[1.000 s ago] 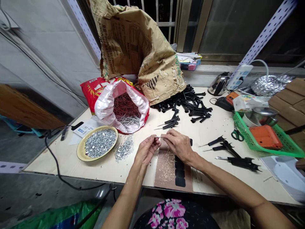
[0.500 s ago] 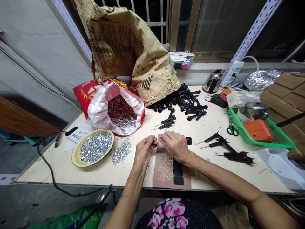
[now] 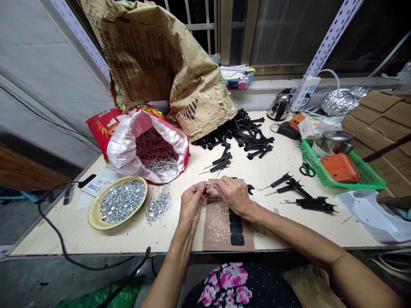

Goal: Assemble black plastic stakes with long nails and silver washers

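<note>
Left hand [image 3: 193, 203]: pinching rod [image 3: 210, 184] over board [image 3: 213, 237] | right hand [image 3: 233, 195]: closed on its other end, palm hidden | rodded handles [image 3: 317, 208], rightward: seemingly done | handle pile [image 3: 253, 144], beyond: apparently left

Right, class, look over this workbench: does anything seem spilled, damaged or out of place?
Two things. Small metal pieces lie loose on the tabletop beside the yellow bowl of similar ones, as if spilled, though perhaps put there deliberately. Behind, the brown paper sack is scuffed and flaking near its lower right, so it looks damaged.
</note>
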{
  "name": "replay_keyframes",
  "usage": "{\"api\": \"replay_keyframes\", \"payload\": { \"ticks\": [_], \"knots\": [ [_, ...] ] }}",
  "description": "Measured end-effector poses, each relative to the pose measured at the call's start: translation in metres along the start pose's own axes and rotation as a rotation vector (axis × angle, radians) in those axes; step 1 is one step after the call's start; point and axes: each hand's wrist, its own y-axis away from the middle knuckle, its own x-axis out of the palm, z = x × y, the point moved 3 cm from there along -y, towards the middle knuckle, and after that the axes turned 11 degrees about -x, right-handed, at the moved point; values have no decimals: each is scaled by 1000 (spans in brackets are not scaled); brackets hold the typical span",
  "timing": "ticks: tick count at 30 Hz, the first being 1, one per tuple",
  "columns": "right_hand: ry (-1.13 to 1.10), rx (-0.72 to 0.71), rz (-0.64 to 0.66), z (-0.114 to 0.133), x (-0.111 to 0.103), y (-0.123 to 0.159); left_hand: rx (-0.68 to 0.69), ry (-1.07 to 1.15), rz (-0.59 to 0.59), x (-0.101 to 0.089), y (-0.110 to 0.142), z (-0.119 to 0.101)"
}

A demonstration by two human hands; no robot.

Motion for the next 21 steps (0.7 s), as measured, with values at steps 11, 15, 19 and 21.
{"api": "replay_keyframes", "payload": {
  "ticks": [11,15,19,21],
  "knots": [
    [-353,148,157,-46,-17,36,-105,-274,39,12,-2,29],
    [-272,152,219,-87,-18,54,14,-434,24,10,-4,40],
    [-208,66,244,-106,-4,58,223,-692,-79,7,-4,41],
    [-194,35,225,-100,3,63,338,-768,-161,7,-3,41]
  ]
}}
